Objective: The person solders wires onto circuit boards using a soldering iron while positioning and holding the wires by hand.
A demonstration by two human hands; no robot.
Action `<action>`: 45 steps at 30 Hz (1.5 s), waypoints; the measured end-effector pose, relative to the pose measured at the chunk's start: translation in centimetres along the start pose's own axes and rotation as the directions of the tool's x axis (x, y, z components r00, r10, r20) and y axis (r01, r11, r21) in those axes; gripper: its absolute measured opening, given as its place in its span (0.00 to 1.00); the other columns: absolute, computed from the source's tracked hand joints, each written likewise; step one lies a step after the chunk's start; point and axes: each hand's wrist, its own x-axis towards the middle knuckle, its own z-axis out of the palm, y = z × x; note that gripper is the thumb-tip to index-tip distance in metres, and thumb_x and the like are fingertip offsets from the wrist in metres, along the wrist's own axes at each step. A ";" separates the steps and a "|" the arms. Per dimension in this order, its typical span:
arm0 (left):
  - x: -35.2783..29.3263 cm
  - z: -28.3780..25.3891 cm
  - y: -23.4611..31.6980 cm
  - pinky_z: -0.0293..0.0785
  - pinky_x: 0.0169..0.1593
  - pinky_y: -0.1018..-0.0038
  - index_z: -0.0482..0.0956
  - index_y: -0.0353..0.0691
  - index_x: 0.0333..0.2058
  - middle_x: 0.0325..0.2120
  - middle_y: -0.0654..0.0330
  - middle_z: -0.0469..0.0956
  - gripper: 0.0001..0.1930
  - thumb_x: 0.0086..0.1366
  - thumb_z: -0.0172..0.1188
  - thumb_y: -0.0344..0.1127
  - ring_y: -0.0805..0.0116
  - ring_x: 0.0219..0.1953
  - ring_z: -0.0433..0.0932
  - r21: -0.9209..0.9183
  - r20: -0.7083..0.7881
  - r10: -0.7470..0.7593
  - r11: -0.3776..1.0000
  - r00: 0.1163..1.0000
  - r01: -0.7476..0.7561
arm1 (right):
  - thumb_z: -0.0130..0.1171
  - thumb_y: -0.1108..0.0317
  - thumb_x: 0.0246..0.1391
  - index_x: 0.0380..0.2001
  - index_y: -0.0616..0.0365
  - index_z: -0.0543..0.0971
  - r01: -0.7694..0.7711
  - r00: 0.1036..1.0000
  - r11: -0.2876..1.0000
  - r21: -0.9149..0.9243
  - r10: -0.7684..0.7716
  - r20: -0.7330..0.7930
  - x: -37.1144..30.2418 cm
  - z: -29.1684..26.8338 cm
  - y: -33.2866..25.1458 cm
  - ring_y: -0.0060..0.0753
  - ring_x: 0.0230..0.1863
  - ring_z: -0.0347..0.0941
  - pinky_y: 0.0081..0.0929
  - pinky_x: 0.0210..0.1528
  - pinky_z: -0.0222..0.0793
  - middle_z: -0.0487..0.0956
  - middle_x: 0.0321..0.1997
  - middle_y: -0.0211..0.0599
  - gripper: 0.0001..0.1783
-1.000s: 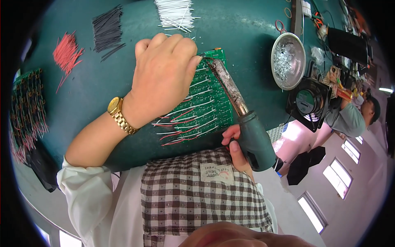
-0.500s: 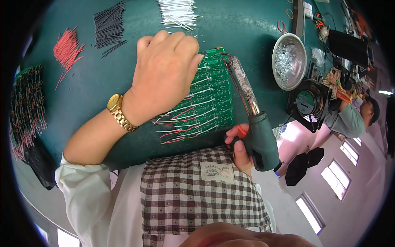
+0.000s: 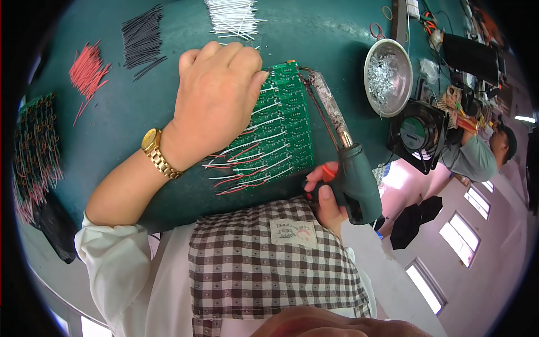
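My right grip wraps the soldering gun, barrel beside the green board on the tabletop, probably to spare it heat; my left grip curls over the board's upper left, fingertips hidden, can't tell what's held

Your left hand covers the upper left part of the circuit board; its fingertips are tucked out of sight, so whatever they may grip can't be told. The handle of the soldering gun hides much of your right hand. You can't make out the tiny parts on the board, or what the silvery bits in the bowl are. The top edge cuts off your pile of white wires. The black object at lower left is too dim to identify.
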 end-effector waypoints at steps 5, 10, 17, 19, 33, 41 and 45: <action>0.1 0.4 -0.1 0.60 0.39 0.65 0.71 0.44 0.27 0.24 0.64 0.70 0.08 0.53 0.63 0.32 0.62 0.31 0.70 0.033 -0.019 0.010 0.999 1.000 -0.009 | 0.58 0.60 0.56 0.43 0.63 0.72 0.011 1.000 1.000 -0.005 -0.011 0.000 0.0 -0.1 0.5 0.23 0.30 0.70 0.23 0.34 0.68 0.75 0.33 0.35 0.18; 0.2 0.4 -0.1 0.60 0.39 0.65 0.72 0.44 0.27 0.25 0.63 0.71 0.07 0.54 0.63 0.31 0.61 0.30 0.69 0.014 -0.018 0.017 1.000 1.000 -0.017 | 0.57 0.64 0.56 0.42 0.63 0.72 0.011 1.000 1.000 -0.008 -0.011 0.019 -0.2 -0.6 0.9 0.23 0.31 0.70 0.23 0.35 0.68 0.74 0.33 0.34 0.15; -0.5 -0.8 0.6 0.59 0.44 0.65 0.73 0.43 0.30 0.28 0.62 0.70 0.07 0.54 0.63 0.30 0.59 0.34 0.67 -0.141 -0.011 -0.014 0.990 1.000 0.012 | 0.56 0.68 0.54 0.39 0.63 0.74 -0.080 0.995 0.990 -0.114 0.086 0.055 -0.3 -1.7 -1.7 0.23 0.30 0.71 0.22 0.35 0.69 0.75 0.33 0.33 0.12; -0.8 -0.5 1.0 0.57 0.46 0.64 0.73 0.44 0.29 0.29 0.63 0.68 0.07 0.54 0.63 0.30 0.60 0.35 0.66 -0.100 0.016 0.012 0.995 1.000 -0.010 | 0.57 0.72 0.51 0.38 0.64 0.75 -0.059 0.988 0.990 -0.126 0.076 0.132 -0.7 -2.5 -1.5 0.22 0.30 0.72 0.20 0.34 0.70 0.76 0.33 0.34 0.10; -0.5 -0.2 1.4 0.58 0.49 0.60 0.73 0.43 0.30 0.29 0.62 0.67 0.08 0.53 0.64 0.31 0.59 0.38 0.66 0.024 0.095 0.020 0.999 0.995 -0.023 | 0.60 0.58 0.56 0.48 0.57 0.70 -0.173 0.961 0.984 -0.037 0.177 0.212 -2.2 -4.4 1.0 0.29 0.35 0.72 0.28 0.41 0.69 0.75 0.38 0.41 0.21; -0.7 -0.1 1.6 0.58 0.51 0.58 0.73 0.42 0.31 0.30 0.61 0.67 0.09 0.52 0.64 0.30 0.58 0.39 0.67 0.060 0.118 0.014 0.998 0.993 -0.021 | 0.62 0.76 0.44 0.34 0.60 0.79 0.035 0.986 0.926 -0.375 0.029 0.162 -1.3 -3.6 0.6 0.28 0.29 0.78 0.22 0.33 0.74 0.81 0.31 0.37 0.11; -0.7 -0.2 1.6 0.58 0.51 0.58 0.73 0.42 0.31 0.31 0.61 0.67 0.09 0.52 0.64 0.30 0.58 0.39 0.67 0.060 0.129 0.010 0.998 0.992 -0.018 | 0.63 0.74 0.45 0.37 0.59 0.78 0.075 0.991 0.947 -0.311 -0.036 0.129 -1.1 -3.1 0.4 0.28 0.30 0.79 0.22 0.33 0.74 0.81 0.31 0.34 0.12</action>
